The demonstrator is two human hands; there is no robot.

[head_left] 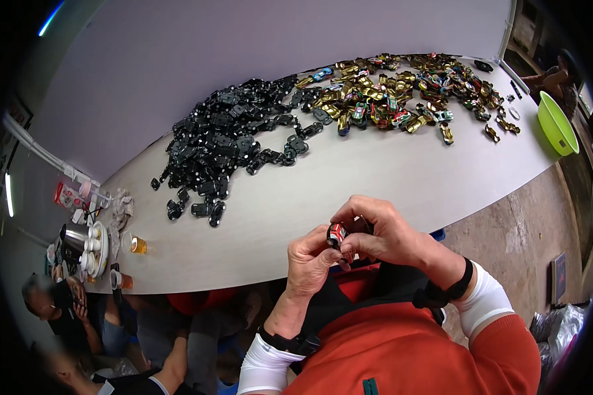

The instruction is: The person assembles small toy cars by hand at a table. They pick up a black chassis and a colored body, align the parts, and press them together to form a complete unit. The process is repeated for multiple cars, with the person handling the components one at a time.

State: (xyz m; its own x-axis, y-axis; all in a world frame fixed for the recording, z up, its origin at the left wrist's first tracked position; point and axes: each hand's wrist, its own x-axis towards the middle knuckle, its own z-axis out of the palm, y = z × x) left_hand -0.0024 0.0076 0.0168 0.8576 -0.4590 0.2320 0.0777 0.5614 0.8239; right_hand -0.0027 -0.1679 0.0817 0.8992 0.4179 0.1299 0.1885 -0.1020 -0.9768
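My left hand (306, 264) and my right hand (390, 232) meet at the table's near edge, fingers closed around a small red, white and black toy car (337, 233). Fingers cover much of it, and something dark shows between my right thumb and fingers. Beyond my hands, a large heap of black toy car chassis (221, 135) spreads along the wall. To its right lies a heap of gold and multicoloured toy car bodies (369, 99), some scattered at its edge.
A lime green basin (557, 125) stands at the table's right end. On the left are a plastic cup of amber drink (136, 244), another cup (120, 280) at the edge, a tray of white cups (99, 253) and a crumpled cloth (122, 207). People sit at lower left.
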